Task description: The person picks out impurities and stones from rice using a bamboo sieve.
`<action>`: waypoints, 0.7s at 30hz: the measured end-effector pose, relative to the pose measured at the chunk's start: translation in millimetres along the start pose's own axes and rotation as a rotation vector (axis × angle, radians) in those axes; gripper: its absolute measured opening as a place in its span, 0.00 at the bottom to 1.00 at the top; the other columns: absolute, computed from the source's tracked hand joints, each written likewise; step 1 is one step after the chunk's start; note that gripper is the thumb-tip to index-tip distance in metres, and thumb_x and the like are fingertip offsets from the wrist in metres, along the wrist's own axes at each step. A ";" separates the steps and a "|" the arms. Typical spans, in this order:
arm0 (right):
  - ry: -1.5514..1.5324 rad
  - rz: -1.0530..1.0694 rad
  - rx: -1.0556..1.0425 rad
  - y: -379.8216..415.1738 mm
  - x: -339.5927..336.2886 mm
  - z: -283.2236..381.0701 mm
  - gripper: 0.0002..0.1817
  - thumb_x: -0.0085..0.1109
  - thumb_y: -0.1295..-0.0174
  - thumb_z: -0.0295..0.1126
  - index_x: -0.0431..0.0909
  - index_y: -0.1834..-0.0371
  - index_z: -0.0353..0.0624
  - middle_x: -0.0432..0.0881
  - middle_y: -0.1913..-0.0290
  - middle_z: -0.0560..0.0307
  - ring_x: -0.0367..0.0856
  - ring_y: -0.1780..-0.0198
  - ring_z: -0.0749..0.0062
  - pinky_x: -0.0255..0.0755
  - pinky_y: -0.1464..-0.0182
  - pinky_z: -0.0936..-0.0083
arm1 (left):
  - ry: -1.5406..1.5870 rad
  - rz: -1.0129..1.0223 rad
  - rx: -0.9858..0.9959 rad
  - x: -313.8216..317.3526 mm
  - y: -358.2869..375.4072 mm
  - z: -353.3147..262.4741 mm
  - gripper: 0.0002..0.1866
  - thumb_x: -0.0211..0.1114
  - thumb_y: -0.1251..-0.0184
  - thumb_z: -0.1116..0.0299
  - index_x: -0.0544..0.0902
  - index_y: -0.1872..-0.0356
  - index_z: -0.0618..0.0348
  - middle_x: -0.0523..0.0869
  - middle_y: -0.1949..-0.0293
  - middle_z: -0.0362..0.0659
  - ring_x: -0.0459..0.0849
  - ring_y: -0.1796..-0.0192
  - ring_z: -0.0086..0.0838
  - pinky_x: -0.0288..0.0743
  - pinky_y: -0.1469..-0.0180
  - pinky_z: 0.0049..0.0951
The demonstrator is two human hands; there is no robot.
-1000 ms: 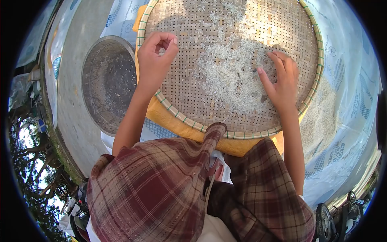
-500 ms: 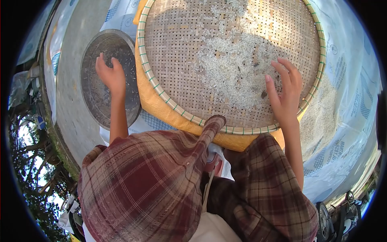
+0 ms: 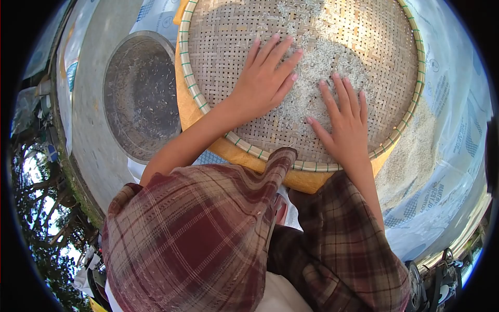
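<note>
A round woven bamboo tray (image 3: 218, 67) with a green-stitched rim lies before me, bearing a spread of pale rice grains (image 3: 300, 106). Over its left middle, my left hand (image 3: 265, 78) is palm down with fingers spread, the fingertips at the edge of the rice. My right hand (image 3: 345, 122) lies flat and open at the right side of the rice, its wrist over the near rim. Neither hand grips anything. Part of the rice is hidden under my fingers.
Left of the tray stands a dark metal basin (image 3: 140, 99) with some loose grains inside. A yellow-orange support (image 3: 296, 182) shows beneath the tray. More grain (image 3: 416, 156) is spread on printed blue-white sheeting (image 3: 447, 130) at the right. A motorbike (image 3: 444, 275) is at the lower right.
My left hand has moved right from over the basin onto the tray. My right hand has shifted left and down, flattening beside the rice. The rice patch has a changed, narrower outline.
</note>
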State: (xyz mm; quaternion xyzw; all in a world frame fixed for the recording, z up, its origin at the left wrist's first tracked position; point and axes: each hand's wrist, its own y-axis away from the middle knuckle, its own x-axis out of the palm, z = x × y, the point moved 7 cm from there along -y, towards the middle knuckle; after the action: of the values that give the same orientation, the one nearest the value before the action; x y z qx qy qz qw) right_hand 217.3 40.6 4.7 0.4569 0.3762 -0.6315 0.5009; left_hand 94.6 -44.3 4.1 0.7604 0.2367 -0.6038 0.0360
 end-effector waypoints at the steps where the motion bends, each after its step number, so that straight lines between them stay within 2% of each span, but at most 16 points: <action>1: 0.011 -0.008 0.028 1.0 -1.9 -3.1 0.34 0.53 0.44 0.51 0.61 0.35 0.51 0.57 0.32 0.54 0.52 0.31 0.59 0.43 0.33 0.53 | 0.040 0.059 0.077 3.0 3.8 -8.7 0.22 0.54 0.36 0.65 0.68 0.39 0.53 0.64 0.36 0.48 0.61 0.34 0.43 0.52 0.34 0.43; 3: 0.032 -0.024 0.079 2.8 -3.6 -11.3 0.34 0.53 0.44 0.51 0.61 0.35 0.51 0.57 0.32 0.54 0.52 0.30 0.59 0.42 0.32 0.53 | 0.080 0.118 0.155 4.1 11.9 -18.7 0.24 0.54 0.36 0.64 0.67 0.38 0.52 0.63 0.36 0.48 0.59 0.33 0.43 0.50 0.33 0.45; 5: 0.052 -0.041 0.127 4.0 -6.7 -18.6 0.33 0.53 0.43 0.51 0.61 0.35 0.51 0.57 0.32 0.53 0.52 0.30 0.59 0.41 0.32 0.53 | 0.215 0.252 0.341 7.3 25.0 -31.4 0.25 0.55 0.37 0.64 0.66 0.38 0.53 0.62 0.35 0.48 0.58 0.32 0.42 0.48 0.32 0.46; 9: 0.102 -0.038 0.190 5.9 -8.1 -30.3 0.33 0.52 0.41 0.50 0.59 0.33 0.50 0.54 0.30 0.53 0.49 0.29 0.58 0.39 0.32 0.54 | 0.286 0.246 0.334 1.6 28.2 -17.8 0.26 0.55 0.37 0.64 0.65 0.37 0.55 0.60 0.34 0.47 0.56 0.31 0.41 0.48 0.32 0.47; 11: 0.089 -0.047 0.196 5.8 -7.0 -31.1 0.34 0.52 0.41 0.50 0.59 0.33 0.50 0.54 0.30 0.53 0.48 0.29 0.58 0.38 0.32 0.54 | 0.244 0.041 0.092 -8.9 10.9 11.8 0.26 0.54 0.35 0.62 0.64 0.37 0.56 0.60 0.34 0.47 0.56 0.31 0.41 0.46 0.32 0.46; 12: 0.087 -0.054 0.189 4.7 -6.5 -30.4 0.34 0.51 0.41 0.51 0.59 0.33 0.50 0.54 0.30 0.52 0.48 0.29 0.58 0.38 0.32 0.54 | 0.243 0.042 0.092 -5.6 2.3 18.4 0.26 0.54 0.35 0.62 0.64 0.37 0.56 0.60 0.34 0.47 0.56 0.31 0.41 0.46 0.32 0.46; 14: 0.085 -0.063 0.183 2.2 -5.1 -29.7 0.34 0.51 0.41 0.51 0.59 0.33 0.50 0.53 0.30 0.52 0.48 0.29 0.58 0.37 0.31 0.54 | 0.066 -0.081 -0.052 -4.9 -16.7 38.1 0.26 0.52 0.34 0.60 0.63 0.36 0.56 0.60 0.34 0.47 0.56 0.31 0.41 0.45 0.32 0.46; 18: 0.084 -0.103 0.182 0.4 -5.5 -29.0 0.34 0.52 0.43 0.51 0.61 0.34 0.50 0.56 0.32 0.51 0.51 0.30 0.59 0.38 0.32 0.51 | -0.095 -0.007 0.013 11.5 -34.5 18.0 0.25 0.50 0.33 0.58 0.64 0.37 0.56 0.61 0.34 0.47 0.55 0.31 0.41 0.43 0.31 0.46; 20: 0.079 -0.103 0.180 -0.7 -5.1 -29.3 0.34 0.52 0.43 0.51 0.61 0.34 0.50 0.56 0.32 0.51 0.51 0.30 0.59 0.38 0.32 0.51 | 0.115 0.038 0.177 14.9 -31.7 -4.6 0.23 0.53 0.34 0.60 0.68 0.39 0.56 0.64 0.36 0.48 0.60 0.33 0.40 0.47 0.32 0.44; 21: 0.075 -0.104 0.181 -0.7 -4.9 -29.1 0.34 0.53 0.43 0.52 0.61 0.34 0.50 0.56 0.32 0.51 0.51 0.30 0.59 0.38 0.32 0.51 | 0.117 0.040 0.177 15.3 -30.3 -4.7 0.23 0.53 0.34 0.60 0.68 0.39 0.56 0.64 0.36 0.48 0.60 0.33 0.40 0.47 0.32 0.44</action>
State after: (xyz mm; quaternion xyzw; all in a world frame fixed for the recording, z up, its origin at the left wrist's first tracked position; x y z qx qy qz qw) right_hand 222.8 69.3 0.8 0.5032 0.3593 -0.6706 0.4098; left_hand 89.0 -11.0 -2.0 0.7991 0.1689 -0.5760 -0.0329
